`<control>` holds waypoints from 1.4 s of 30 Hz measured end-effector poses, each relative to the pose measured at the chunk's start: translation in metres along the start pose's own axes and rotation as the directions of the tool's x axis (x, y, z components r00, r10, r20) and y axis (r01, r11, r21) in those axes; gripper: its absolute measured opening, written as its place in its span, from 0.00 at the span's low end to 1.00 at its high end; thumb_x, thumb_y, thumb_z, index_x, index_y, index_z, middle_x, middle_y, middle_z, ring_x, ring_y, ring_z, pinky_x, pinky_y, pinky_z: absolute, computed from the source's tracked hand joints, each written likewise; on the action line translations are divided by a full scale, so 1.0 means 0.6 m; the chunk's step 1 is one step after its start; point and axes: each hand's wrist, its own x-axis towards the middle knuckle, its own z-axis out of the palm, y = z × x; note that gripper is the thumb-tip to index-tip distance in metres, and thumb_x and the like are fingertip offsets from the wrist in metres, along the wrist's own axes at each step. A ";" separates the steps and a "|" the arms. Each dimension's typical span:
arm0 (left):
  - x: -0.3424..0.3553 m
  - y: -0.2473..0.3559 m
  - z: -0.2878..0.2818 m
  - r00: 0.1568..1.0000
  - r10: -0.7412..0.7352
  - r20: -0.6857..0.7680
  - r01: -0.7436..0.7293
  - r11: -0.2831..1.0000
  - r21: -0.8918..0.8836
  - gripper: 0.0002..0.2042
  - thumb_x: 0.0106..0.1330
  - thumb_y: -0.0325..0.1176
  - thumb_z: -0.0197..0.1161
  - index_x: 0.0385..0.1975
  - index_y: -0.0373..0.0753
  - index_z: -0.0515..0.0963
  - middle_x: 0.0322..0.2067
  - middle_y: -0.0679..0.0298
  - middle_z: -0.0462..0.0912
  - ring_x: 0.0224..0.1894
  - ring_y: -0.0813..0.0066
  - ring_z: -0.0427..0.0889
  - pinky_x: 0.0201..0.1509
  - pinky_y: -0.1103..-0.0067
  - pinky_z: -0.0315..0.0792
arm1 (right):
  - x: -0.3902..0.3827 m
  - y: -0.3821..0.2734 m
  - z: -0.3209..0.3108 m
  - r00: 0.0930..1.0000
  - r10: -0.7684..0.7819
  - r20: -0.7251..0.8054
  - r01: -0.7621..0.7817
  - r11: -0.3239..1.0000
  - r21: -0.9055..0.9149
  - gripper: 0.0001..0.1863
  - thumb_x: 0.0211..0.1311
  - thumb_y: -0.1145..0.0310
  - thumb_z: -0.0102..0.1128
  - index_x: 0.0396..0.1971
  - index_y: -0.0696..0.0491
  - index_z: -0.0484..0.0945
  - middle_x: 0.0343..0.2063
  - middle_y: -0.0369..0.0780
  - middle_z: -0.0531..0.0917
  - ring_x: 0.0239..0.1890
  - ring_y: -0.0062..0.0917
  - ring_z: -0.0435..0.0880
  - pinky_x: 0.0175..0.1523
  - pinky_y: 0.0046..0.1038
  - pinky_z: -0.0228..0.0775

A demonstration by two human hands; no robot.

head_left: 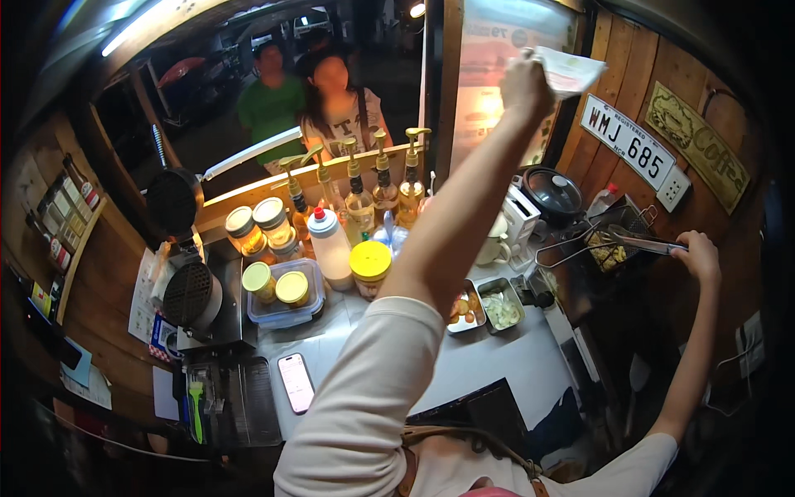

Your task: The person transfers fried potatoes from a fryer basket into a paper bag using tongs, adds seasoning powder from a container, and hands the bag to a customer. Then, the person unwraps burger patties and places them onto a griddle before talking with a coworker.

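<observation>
My left arm reaches up across the counter, and my left hand (527, 83) is closed on a white printed paper sleeve or bag (570, 71), raised near the lit panel. Over at the right, my right hand (700, 257) grips metal tongs (650, 243). The tongs' front end is over a wire fryer basket (639, 219) with pale yellow, fried-looking pieces (609, 253) in it. What the tips touch is too small to tell.
Pump bottles (360, 203) line the window ledge, with two people (335, 99) outside. A waffle iron (192, 294) stands left, near lidded jars (271, 217) and a phone (296, 383). Metal trays of chopped food (502, 306) and a black-lidded pot (552, 195) are right of centre.
</observation>
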 end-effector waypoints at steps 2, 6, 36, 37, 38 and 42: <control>-0.006 0.033 0.011 0.998 -0.033 0.048 0.036 0.998 -0.056 0.16 0.45 0.24 0.50 0.36 0.35 0.75 0.40 0.55 0.75 0.39 0.54 0.75 0.44 0.68 0.70 | -0.003 -0.001 -0.001 0.994 0.061 0.086 -0.060 0.998 -0.024 0.12 0.45 0.64 0.63 0.31 0.52 0.79 0.30 0.42 0.80 0.36 0.34 0.79 0.41 0.33 0.69; -0.033 0.022 -0.004 0.994 0.015 0.111 -0.005 0.996 -0.092 0.18 0.45 0.27 0.54 0.40 0.37 0.75 0.43 0.58 0.75 0.42 0.58 0.75 0.46 0.70 0.70 | -0.001 0.016 0.023 1.000 -0.008 0.009 0.009 1.000 -0.015 0.11 0.45 0.64 0.63 0.29 0.53 0.79 0.28 0.43 0.80 0.34 0.35 0.79 0.39 0.34 0.69; -0.244 -0.186 -0.213 0.872 0.067 0.485 0.033 0.981 -0.193 0.20 0.47 0.22 0.56 0.44 0.34 0.73 0.46 0.55 0.73 0.49 0.64 0.72 0.54 0.76 0.63 | -0.305 -0.040 0.367 0.760 0.594 -0.263 -0.546 0.804 0.238 0.15 0.55 0.70 0.50 0.43 0.57 0.70 0.33 0.51 0.75 0.38 0.45 0.75 0.41 0.39 0.68; -0.248 -0.187 -0.213 0.861 0.061 0.506 0.044 0.980 -0.192 0.21 0.47 0.21 0.56 0.46 0.34 0.72 0.48 0.56 0.72 0.51 0.64 0.70 0.56 0.76 0.61 | -0.308 -0.041 0.363 0.759 0.587 -0.282 -0.547 0.810 0.211 0.14 0.54 0.70 0.52 0.40 0.58 0.72 0.34 0.51 0.75 0.37 0.45 0.75 0.40 0.38 0.68; -0.249 -0.191 -0.213 0.862 0.068 0.503 0.042 0.978 -0.204 0.21 0.47 0.21 0.56 0.46 0.34 0.72 0.48 0.56 0.72 0.51 0.64 0.70 0.56 0.76 0.61 | -0.308 -0.038 0.365 0.753 0.592 -0.289 -0.555 0.806 0.207 0.14 0.54 0.70 0.52 0.40 0.58 0.72 0.34 0.51 0.75 0.37 0.45 0.75 0.40 0.38 0.68; -0.257 -0.204 -0.214 0.881 0.093 0.464 0.001 0.980 -0.197 0.20 0.48 0.21 0.55 0.44 0.35 0.73 0.46 0.56 0.73 0.48 0.65 0.73 0.49 0.78 0.67 | -0.309 -0.022 0.413 0.754 0.634 -0.171 -0.603 0.772 0.202 0.13 0.43 0.77 0.60 0.33 0.57 0.74 0.34 0.49 0.73 0.36 0.44 0.75 0.41 0.38 0.69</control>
